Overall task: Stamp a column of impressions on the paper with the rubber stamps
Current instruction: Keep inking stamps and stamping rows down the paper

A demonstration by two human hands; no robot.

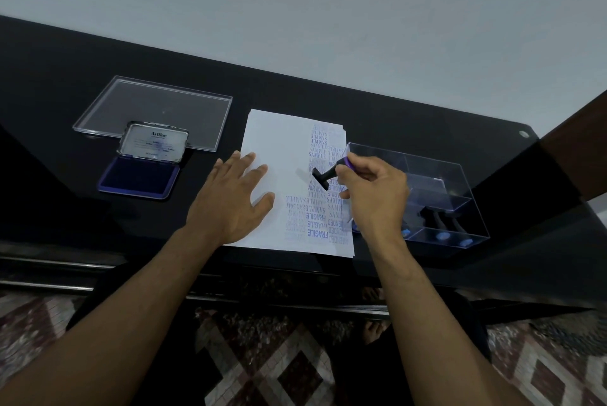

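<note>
A stack of white paper (279, 149) lies on the black table, its right half covered with blue impressions reading SAMPLE, FRAGILE and AIR MAIL. My left hand (230, 195) rests flat on the paper's left part, fingers spread. My right hand (371, 188) holds a rubber stamp (325, 175) with a black handle and a purple end, tilted above the printed column. An open ink pad (138, 179) with a dark blue cushion and raised lid sits left of the paper.
A clear plastic lid (154, 110) lies behind the ink pad. To the right of the paper stands a clear box (460, 182) holding several more black-handled stamps. The table's front edge runs just below the paper, with patterned floor beneath.
</note>
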